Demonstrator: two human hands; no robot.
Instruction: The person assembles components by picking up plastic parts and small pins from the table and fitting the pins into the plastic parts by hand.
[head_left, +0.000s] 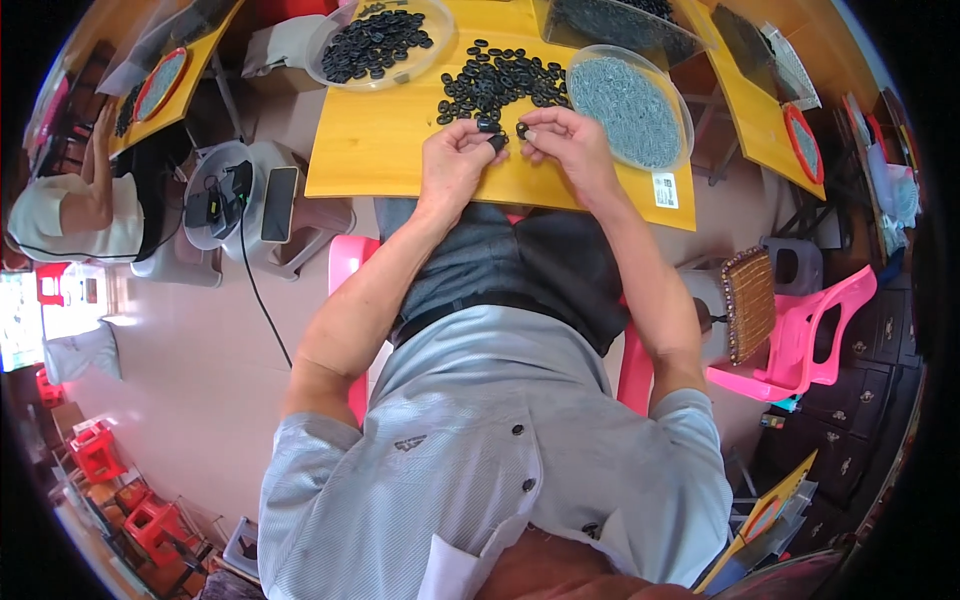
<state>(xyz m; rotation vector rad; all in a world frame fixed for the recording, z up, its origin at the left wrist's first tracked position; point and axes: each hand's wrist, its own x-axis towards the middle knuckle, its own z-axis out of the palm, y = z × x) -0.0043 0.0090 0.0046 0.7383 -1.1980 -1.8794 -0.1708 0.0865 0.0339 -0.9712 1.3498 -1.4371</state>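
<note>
Both my hands are raised close together at the near edge of the yellow table [370, 150]. My left hand [455, 165] is closed, with small black oval pieces [497, 142] pinched at its fingertips. In my right hand [568, 145], thumb and forefinger pinch another small black piece [522, 131], which looks rounded. A loose pile of black oval pieces [495, 80] lies just beyond my fingers. Beside my right hand stands a clear round tub holding many small silvery-grey parts [625, 108]. The exact kind of these parts is too small to make out.
A clear round tub of more black pieces [375, 50] stands at the far left of the table. A transparent bin [620, 30] sits at the back right. Pink chairs [825, 330] and a stool with a black phone [280, 203] flank me. Another person [75, 215] sits at the left.
</note>
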